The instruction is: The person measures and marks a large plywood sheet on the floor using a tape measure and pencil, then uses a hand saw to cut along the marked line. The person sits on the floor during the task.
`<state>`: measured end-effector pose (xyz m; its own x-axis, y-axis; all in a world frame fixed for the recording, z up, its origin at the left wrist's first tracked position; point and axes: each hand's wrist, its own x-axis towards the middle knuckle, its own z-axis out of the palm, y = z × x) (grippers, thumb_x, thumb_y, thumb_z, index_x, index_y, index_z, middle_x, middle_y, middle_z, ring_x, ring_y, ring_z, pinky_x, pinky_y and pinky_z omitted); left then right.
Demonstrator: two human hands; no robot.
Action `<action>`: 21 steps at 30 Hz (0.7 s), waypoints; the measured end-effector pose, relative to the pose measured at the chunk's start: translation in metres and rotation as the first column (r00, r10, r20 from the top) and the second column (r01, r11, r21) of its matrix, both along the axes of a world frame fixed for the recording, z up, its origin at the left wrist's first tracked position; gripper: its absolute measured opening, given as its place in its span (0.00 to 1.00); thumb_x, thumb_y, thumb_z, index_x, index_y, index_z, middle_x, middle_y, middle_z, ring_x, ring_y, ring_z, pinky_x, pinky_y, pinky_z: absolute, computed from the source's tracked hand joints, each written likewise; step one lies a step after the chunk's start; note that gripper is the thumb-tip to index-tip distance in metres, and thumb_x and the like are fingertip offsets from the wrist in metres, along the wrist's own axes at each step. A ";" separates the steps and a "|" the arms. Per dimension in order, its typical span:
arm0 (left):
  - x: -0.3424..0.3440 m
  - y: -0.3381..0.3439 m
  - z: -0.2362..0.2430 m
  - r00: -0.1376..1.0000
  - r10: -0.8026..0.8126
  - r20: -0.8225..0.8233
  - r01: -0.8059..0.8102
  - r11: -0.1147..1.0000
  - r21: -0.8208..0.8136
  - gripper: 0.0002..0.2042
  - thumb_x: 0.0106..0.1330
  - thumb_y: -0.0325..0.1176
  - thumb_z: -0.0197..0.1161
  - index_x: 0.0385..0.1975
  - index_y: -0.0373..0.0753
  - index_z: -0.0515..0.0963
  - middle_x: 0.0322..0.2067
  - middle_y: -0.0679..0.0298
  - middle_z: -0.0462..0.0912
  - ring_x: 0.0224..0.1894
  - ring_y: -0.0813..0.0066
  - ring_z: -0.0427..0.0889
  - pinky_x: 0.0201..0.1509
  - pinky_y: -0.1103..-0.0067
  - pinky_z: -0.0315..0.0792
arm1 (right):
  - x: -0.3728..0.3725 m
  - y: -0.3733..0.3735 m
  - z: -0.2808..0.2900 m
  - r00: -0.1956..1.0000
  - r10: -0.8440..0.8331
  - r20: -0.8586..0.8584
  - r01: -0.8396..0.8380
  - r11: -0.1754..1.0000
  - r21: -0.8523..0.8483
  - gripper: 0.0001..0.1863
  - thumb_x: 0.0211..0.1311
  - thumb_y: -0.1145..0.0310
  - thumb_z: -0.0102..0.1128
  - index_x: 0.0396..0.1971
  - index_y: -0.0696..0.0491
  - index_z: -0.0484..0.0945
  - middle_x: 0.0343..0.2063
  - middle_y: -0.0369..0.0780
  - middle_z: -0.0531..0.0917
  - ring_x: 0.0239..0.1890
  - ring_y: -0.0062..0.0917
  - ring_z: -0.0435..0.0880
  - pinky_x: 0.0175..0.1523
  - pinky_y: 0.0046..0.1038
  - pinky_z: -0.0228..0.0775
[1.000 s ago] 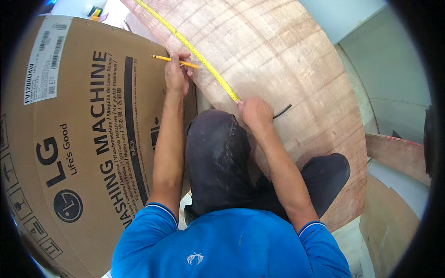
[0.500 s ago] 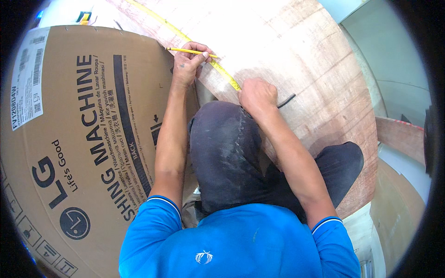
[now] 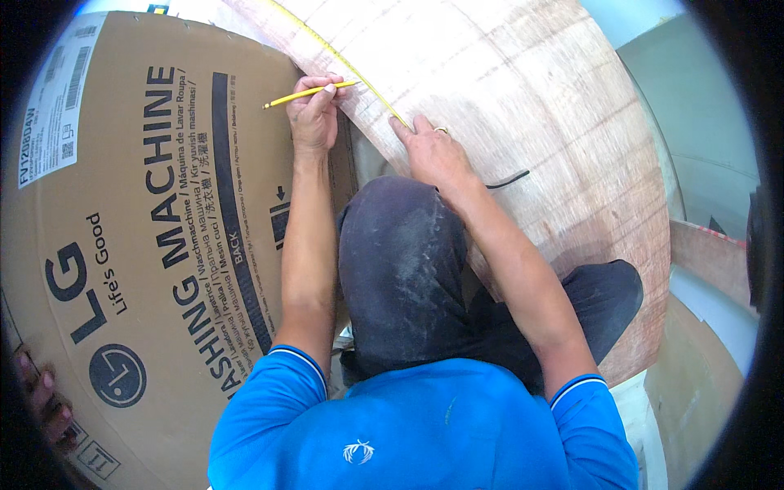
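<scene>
Straddling plywood edge (image 3: pixel 372 131): yellow pencil (image 3: pixel 282 101)

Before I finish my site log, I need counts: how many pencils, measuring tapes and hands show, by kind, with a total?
Pencil: 1
Measuring tape: 1
Hands: 3 (left hand, right hand, another person's hand partly visible at the left edge)
Total: 5

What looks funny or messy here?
The dark trousers look dirty, with pale smudges over one knee. A black, curved strip also looks stray on the wooden board near the right hand; I can't tell what it is.
</scene>
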<state>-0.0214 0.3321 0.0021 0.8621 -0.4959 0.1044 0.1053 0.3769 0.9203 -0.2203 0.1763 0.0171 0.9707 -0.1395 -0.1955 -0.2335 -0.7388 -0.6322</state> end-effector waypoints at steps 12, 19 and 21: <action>0.008 -0.012 -0.011 0.999 0.038 0.025 -0.039 0.996 0.077 0.05 0.67 0.17 0.62 0.38 0.34 0.79 0.43 0.55 0.84 0.41 0.70 0.84 0.48 0.74 0.82 | 0.028 -0.027 0.001 0.997 0.035 -0.068 -0.027 0.994 0.107 0.40 0.61 0.78 0.58 0.75 0.43 0.65 0.54 0.52 0.79 0.55 0.47 0.84 0.59 0.46 0.78; 0.013 -0.024 -0.021 0.978 0.152 0.145 -0.172 0.975 0.142 0.06 0.67 0.16 0.62 0.41 0.32 0.79 0.44 0.53 0.85 0.41 0.69 0.84 0.49 0.75 0.81 | 0.049 -0.035 -0.033 0.985 0.112 -0.132 -0.092 0.985 0.143 0.40 0.59 0.71 0.65 0.75 0.46 0.66 0.48 0.54 0.83 0.53 0.47 0.85 0.58 0.47 0.78; 0.014 -0.023 -0.028 0.980 0.147 0.131 -0.163 0.980 0.117 0.08 0.66 0.15 0.62 0.42 0.31 0.79 0.45 0.52 0.85 0.41 0.68 0.85 0.50 0.74 0.81 | 0.046 -0.030 -0.031 0.984 0.087 -0.158 -0.064 0.988 0.143 0.45 0.56 0.62 0.73 0.76 0.44 0.64 0.48 0.54 0.82 0.54 0.48 0.84 0.59 0.44 0.77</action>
